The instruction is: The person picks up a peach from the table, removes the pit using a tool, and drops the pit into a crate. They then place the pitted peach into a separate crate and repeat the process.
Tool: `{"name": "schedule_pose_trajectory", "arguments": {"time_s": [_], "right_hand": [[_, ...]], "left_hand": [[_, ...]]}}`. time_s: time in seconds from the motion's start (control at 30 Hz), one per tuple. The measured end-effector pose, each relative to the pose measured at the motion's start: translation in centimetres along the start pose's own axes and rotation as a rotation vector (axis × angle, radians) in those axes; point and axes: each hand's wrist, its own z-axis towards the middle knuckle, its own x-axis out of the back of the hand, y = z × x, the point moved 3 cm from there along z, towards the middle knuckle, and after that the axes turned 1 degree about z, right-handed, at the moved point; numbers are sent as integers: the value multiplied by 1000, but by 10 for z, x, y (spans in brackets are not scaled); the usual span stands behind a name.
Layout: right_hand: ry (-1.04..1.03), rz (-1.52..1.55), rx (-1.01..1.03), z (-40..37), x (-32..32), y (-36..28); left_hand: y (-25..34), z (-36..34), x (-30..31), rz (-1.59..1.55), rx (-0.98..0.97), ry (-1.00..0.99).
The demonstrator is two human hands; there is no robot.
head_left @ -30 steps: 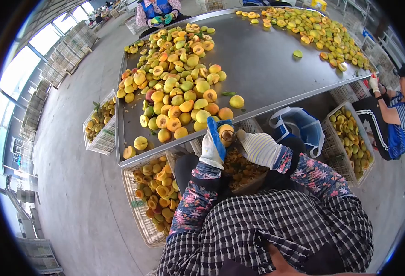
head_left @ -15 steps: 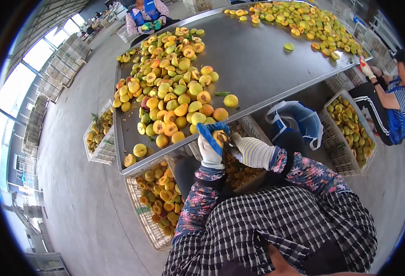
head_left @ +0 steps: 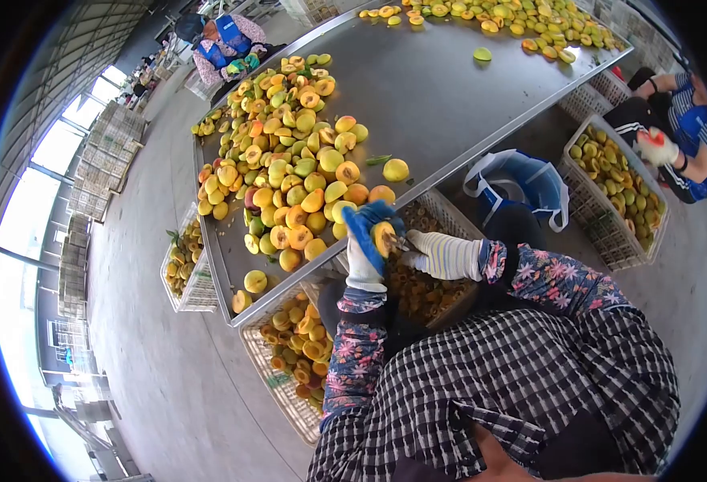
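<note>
My left hand [head_left: 365, 253], in a white glove with a blue coated palm, holds a halved yellow peach [head_left: 384, 238], cut face turned up and to the right. My right hand [head_left: 443, 255], in a striped knit glove, is closed round a small metal tool [head_left: 401, 243], mostly hidden, whose end meets the peach. Both hands are just off the near edge of a metal table [head_left: 450, 104]. A heap of halved peaches [head_left: 305, 161] lies on it, beyond my left hand. Under my hands a crate [head_left: 450, 309] holds brownish pieces, partly hidden.
A crate of peach halves [head_left: 293, 341] stands below left, another crate [head_left: 183, 269] farther left. Beyond my right hand are a blue bag [head_left: 522, 189] and a full crate [head_left: 614, 189]. One co-worker [head_left: 695, 136] sits right, another [head_left: 223, 48] at the far left. More halves [head_left: 522, 20] lie across the table.
My view has turned slightly. The peach half now shows more of its cut face to me, with the tool still against it. The co-worker on the right has lowered a gloved hand toward the crate.
</note>
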Motion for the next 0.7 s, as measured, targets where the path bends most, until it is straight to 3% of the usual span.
{"name": "schedule_pose_trajectory", "arguments": {"time_s": [0.07,0.1,0.17,0.23,0.3,0.33,0.43,0.47,0.5,0.6,0.63,0.7], "right_hand": [[-246,1060,-304,1,2,7],[-305,1268,-463,13,34,13],[-429,1684,-792,26,77,14],[-582,1349,-465,29,75,13],[-703,988,-147,30,72,13],[-731,1143,-272,27,73,13],[-775,1600,-661,23,88,15],[-768,1750,-790,25,92,17],[-753,1903,-917,28,92,17],[-647,1779,-795,33,88,13],[-630,1599,-713,31,90,16],[-709,1656,-748,31,91,20]], "left_hand": [[4,-10,-15,-28,-278,255],[-6,-10,-12,-86,-272,331],[-4,-11,-5,146,-298,261],[2,-14,-3,238,-272,191],[0,-12,1,105,-90,210],[-1,-12,1,39,6,215],[5,-17,-4,88,-90,198],[6,-17,-6,85,-132,198],[3,-16,-4,172,-306,178],[-10,-18,1,-34,-267,269],[-11,-18,2,-68,-245,276],[13,-26,-13,186,-174,280]]}}
